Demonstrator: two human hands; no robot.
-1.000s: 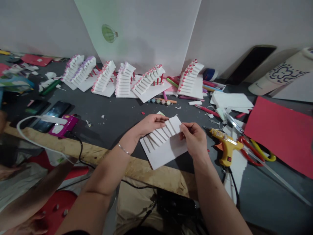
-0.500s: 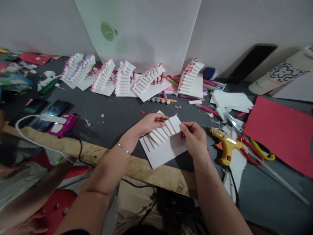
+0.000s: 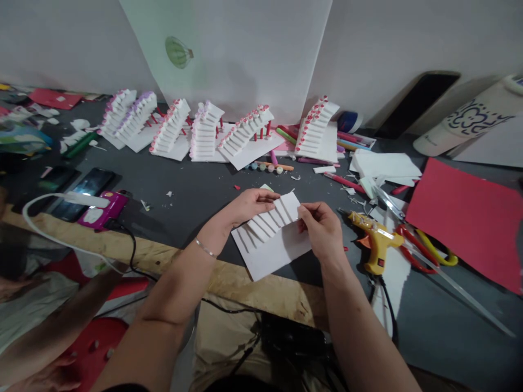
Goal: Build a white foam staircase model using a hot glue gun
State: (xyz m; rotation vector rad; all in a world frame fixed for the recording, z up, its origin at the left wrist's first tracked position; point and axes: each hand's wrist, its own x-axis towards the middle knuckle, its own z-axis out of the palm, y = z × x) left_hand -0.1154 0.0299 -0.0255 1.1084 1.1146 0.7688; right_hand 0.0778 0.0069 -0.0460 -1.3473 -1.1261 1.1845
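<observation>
A white foam staircase model (image 3: pixel 272 234) with several slanted steps on a flat base lies on the dark table near its wooden front edge. My left hand (image 3: pixel 249 204) pinches the upper left side of the steps, fingers closed on them. My right hand (image 3: pixel 322 228) grips the right end of the top step, fingers curled round it. Both hands hold the piece steady between them.
Several finished staircase models (image 3: pixel 204 130) with red and purple trim line the back by a white board. A yellow glue gun (image 3: pixel 373 239), scissors (image 3: pixel 425 253), a red sheet (image 3: pixel 466 218) and white foam pieces (image 3: pixel 386 165) lie right. Phones (image 3: pixel 84 190) and a cable lie left. Another person's arm (image 3: pixel 49 326) shows at lower left.
The view has shifted slightly; both hands keep the same hold on the white staircase model, which has barely moved.
</observation>
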